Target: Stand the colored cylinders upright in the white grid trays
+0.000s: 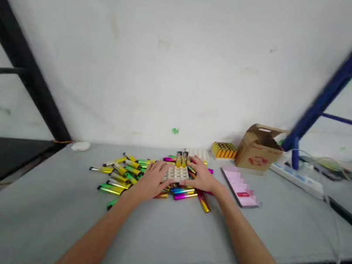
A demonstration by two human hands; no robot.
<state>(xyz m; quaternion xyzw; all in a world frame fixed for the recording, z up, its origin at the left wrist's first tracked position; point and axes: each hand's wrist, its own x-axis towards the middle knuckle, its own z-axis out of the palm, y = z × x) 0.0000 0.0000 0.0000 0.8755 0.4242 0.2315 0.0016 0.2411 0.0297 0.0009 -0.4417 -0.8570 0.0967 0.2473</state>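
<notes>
A white tray [176,174] with rows of holes sits in the middle of the grey worktop [51,210], on top of a loose heap of coloured lighters [123,172]; a few upright lighters [181,158] stand in its far row; the left hand [152,179] lies open and flat, fingers spread, against the tray's left edge and the lighters beside it; the right hand [202,176] rests at the tray's right side with the fingers bent downward, and I cannot tell whether it grips anything; a phone [241,188] lies just right of that hand; further back are a second tray [199,154], a block of yellow lighters [224,150] and an open cardboard box [259,153]; in my judgement the tray looks unsteady on the heap, so the work would go better with one hand pinning it level, and with each lighter held near its top and lowered straight into a hole
</notes>
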